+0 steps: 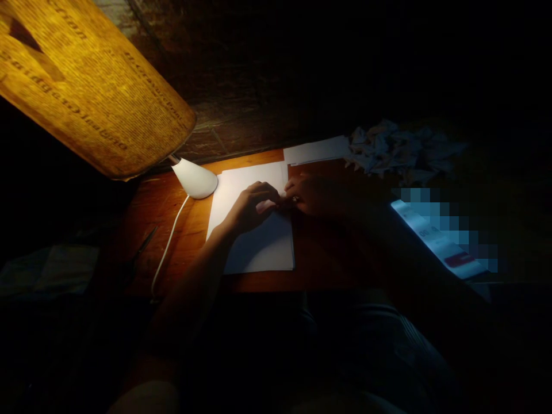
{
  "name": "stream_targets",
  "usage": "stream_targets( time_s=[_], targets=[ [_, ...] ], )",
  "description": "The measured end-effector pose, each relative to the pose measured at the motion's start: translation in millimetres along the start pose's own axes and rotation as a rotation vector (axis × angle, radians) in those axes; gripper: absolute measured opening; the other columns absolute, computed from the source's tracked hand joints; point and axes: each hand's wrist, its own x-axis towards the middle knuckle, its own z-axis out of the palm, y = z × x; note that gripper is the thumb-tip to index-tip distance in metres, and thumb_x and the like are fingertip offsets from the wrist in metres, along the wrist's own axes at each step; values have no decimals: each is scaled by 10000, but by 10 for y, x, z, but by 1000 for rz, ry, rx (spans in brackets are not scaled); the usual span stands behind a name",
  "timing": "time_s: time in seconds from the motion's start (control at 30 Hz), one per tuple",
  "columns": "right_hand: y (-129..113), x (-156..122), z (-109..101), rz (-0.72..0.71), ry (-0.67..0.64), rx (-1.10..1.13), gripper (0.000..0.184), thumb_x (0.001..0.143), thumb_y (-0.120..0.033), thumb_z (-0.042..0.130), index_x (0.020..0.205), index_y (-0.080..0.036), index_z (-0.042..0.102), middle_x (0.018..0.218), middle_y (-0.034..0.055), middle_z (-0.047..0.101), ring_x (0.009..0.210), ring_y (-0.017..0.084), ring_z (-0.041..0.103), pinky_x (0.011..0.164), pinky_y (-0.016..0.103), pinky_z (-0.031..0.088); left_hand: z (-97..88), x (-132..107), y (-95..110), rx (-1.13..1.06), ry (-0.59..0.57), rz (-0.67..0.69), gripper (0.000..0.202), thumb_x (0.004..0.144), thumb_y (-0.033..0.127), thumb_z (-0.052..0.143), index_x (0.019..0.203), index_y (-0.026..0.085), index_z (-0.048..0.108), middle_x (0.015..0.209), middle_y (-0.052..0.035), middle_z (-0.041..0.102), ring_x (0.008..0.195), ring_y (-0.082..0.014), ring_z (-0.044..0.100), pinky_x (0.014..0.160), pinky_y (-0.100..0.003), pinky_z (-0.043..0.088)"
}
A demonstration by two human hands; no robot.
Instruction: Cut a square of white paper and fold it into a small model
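Observation:
My left hand (253, 207) is over a stack of white paper sheets (259, 253), its fingers bent and pinched together towards the right. My right hand (308, 194) meets it fingertip to fingertip at the stack's right edge, also closed. Between the fingertips is a small piece of paper (283, 197), pale and mostly covered by the fingers; its exact shape is too dim to make out. The hands cast a shadow over the lower right of the stack.
A lamp with a printed yellow shade (103, 86) and white base (196, 179) stands at left, its white cord (169, 238) trailing forward. Behind lie paper strips (317, 150) and a heap of folded paper pieces (401, 150). A lit phone (435, 238) is at right.

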Motion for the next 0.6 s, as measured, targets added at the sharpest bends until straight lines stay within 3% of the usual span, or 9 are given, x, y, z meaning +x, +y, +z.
stream_targets(
  time_s=[0.17, 0.37, 0.47, 0.6],
  targets=[
    [183, 49, 42, -70, 6, 75, 287, 882, -113, 635, 1060, -243, 820, 1196, 53, 765, 1112, 233, 647, 936, 336, 447, 47, -25, -53, -152, 8, -36, 142, 966, 268, 651, 946, 210, 779, 1072, -88, 802, 964, -184, 758, 882, -334, 597],
    [244, 11, -80, -21, 12, 121, 244, 840, -117, 688, 996, -227, 840, 1033, 45, 811, 980, 219, 705, 882, 316, 459, 85, -20, -57, -107, -7, -5, 134, 951, 296, 681, 944, 218, 789, 1059, -89, 806, 995, -198, 759, 908, -362, 605],
    [296, 7, -95, -38, 29, 146, 238, 824, -93, 684, 924, -239, 844, 1029, 16, 816, 988, 206, 714, 902, 318, 464, 88, -9, -18, -71, -14, -2, 155, 961, 296, 661, 907, 213, 780, 1084, -98, 802, 1060, -209, 744, 961, -405, 593],
    [375, 33, -58, -47, 47, 188, 225, 830, -117, 687, 909, -257, 844, 1065, -2, 815, 1012, 198, 718, 925, 322, 469, 77, -21, 25, -81, -54, -54, 171, 969, 288, 631, 946, 204, 778, 1145, -107, 790, 1030, -198, 755, 932, -385, 610]
  ],
)
